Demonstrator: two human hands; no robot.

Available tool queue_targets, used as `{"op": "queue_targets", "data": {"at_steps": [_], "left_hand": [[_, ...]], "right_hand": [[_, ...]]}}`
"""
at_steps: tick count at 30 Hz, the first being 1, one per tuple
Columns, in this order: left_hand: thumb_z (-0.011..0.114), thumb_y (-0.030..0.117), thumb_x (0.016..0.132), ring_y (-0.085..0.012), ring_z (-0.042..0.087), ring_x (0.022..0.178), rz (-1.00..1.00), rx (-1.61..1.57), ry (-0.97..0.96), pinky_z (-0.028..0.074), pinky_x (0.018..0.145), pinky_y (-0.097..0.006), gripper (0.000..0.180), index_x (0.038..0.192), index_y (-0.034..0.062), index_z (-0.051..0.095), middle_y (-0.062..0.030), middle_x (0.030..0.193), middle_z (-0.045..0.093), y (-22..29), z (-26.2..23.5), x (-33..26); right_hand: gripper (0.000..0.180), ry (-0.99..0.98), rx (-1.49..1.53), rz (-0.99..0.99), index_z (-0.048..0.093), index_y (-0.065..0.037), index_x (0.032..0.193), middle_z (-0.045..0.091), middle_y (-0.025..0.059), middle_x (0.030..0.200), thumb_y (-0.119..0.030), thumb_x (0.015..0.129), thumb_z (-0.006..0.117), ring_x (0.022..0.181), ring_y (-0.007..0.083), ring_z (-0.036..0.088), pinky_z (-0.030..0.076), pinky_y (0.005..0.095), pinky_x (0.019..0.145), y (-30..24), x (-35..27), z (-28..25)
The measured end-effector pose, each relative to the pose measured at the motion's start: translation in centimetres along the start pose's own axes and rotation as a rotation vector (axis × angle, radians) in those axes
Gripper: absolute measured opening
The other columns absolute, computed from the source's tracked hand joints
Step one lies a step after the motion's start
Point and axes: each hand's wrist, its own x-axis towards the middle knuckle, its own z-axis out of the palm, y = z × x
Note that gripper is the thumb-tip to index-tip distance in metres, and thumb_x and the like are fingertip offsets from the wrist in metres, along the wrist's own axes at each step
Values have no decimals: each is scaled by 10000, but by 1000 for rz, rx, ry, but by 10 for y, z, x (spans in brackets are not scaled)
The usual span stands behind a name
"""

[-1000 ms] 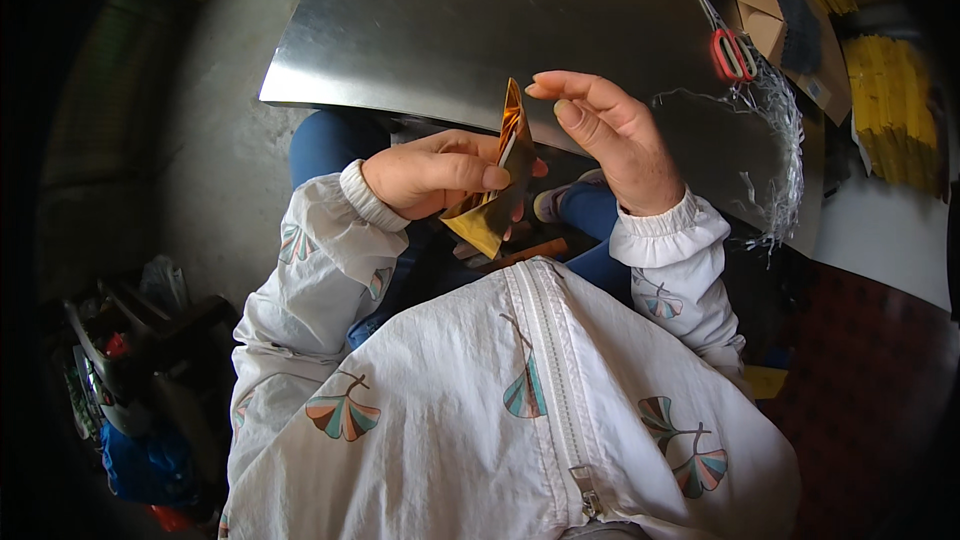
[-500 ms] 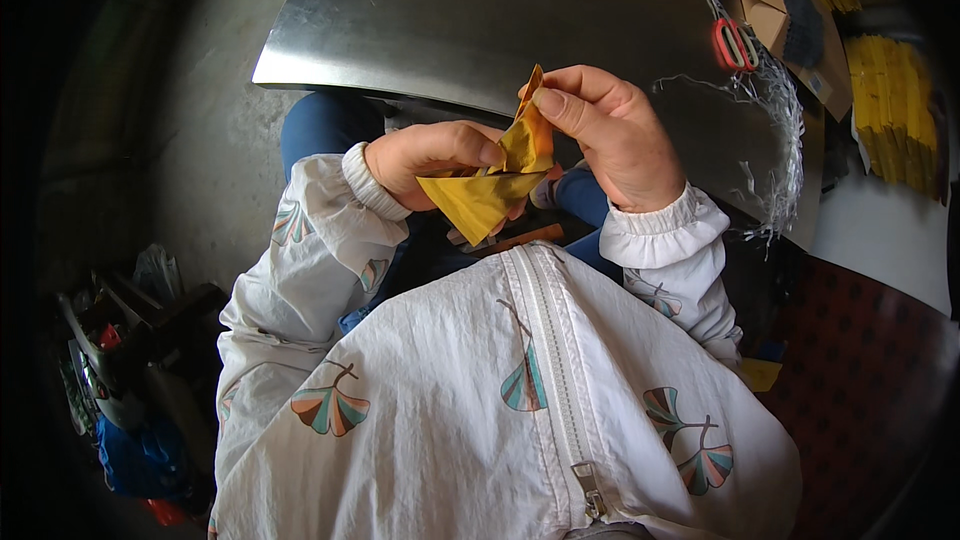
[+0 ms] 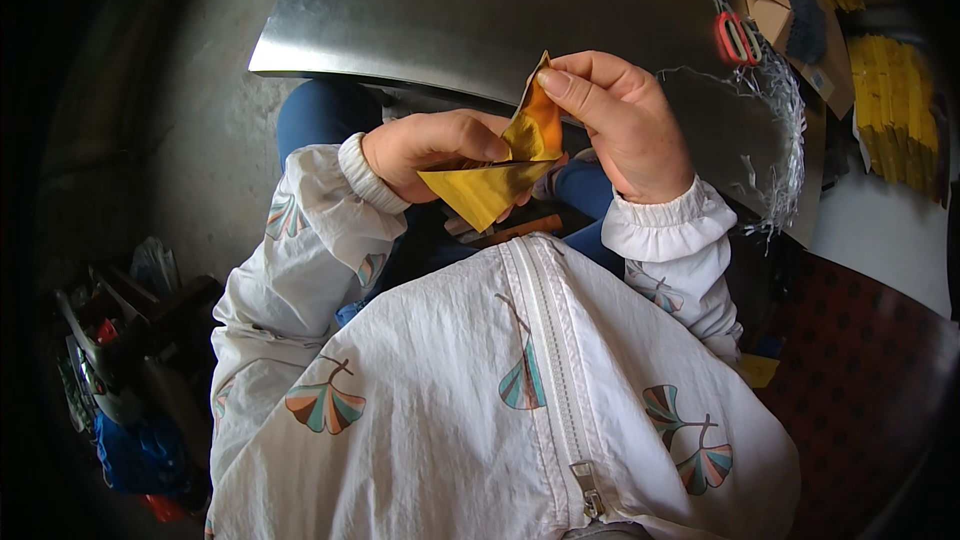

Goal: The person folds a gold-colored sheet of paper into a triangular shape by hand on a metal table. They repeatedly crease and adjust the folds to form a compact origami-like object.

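Between my hands, above my lap, is a folded piece of shiny gold paper [image 3: 485,197]. Its lower part forms a triangular flap pointing down, and its upper part rises to a narrow tip. My left hand [image 3: 437,152] is closed on the left side of the paper, thumb pressed near the middle fold; its other fingers are mostly hidden behind. My right hand [image 3: 625,125] pinches the upper right edge just below the tip, between thumb and index finger.
A metal table [image 3: 420,15] stands in front of me. At its right lie red-handled scissors [image 3: 737,38], a bundle of silvery strands [image 3: 785,140] and a cardboard box [image 3: 770,0]. Stacked gold paper pieces [image 3: 893,110] are farther right. A blue bag [image 3: 140,455] sits low at the left.
My right hand has risen slightly, with the paper's upper tip. The lower flap shows a straighter top edge and looks wider. My left hand stays on the paper.
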Motion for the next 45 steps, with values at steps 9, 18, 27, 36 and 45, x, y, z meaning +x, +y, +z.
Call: {"op": "queue_targets", "data": {"at_steps": [9, 18, 27, 36, 45], "left_hand": [[496, 385, 952, -301, 681, 983, 25, -181, 31, 576, 816, -354, 569, 1312, -54, 479, -211, 1102, 661, -10, 5, 1], [438, 412, 979, -293, 701, 895, 62, -195, 30, 592, 754, -338, 567, 1254, -80, 507, -213, 1029, 675, -15, -1, 3], [464, 383, 966, -290, 706, 868, 54, -172, 84, 601, 726, -336, 544, 1276, -62, 502, -243, 1055, 667, -13, -1, 4], [458, 333, 969, -317, 691, 927, -3, -72, 86, 592, 736, -389, 528, 1323, -58, 450, -252, 1130, 638, -5, -4, 0], [446, 277, 960, -335, 686, 954, -55, -32, 135, 596, 745, -394, 493, 1332, -46, 439, -260, 1156, 627, 5, 0, -1]], "right_hand": [[176, 17, -32, -4, 690, 20, 982, 691, 39, 836, -144, 929, 655, 756, 83, 614, 489, 213, 704, 0, 2, 0], [161, -27, -78, -21, 681, 16, 995, 682, 28, 845, -128, 927, 658, 747, 76, 609, 488, 202, 675, 1, 2, -1], [162, -24, -161, -37, 679, 13, 999, 679, 28, 842, -130, 925, 660, 716, 77, 611, 497, 211, 615, 0, 3, -3], [173, -88, -225, 66, 678, 18, 991, 677, 34, 812, -139, 921, 661, 695, 73, 602, 484, 213, 600, -5, 0, -6], [147, -48, -171, 91, 685, 24, 975, 675, 15, 833, -107, 931, 637, 742, 65, 589, 470, 213, 682, -2, 2, -6]]}}
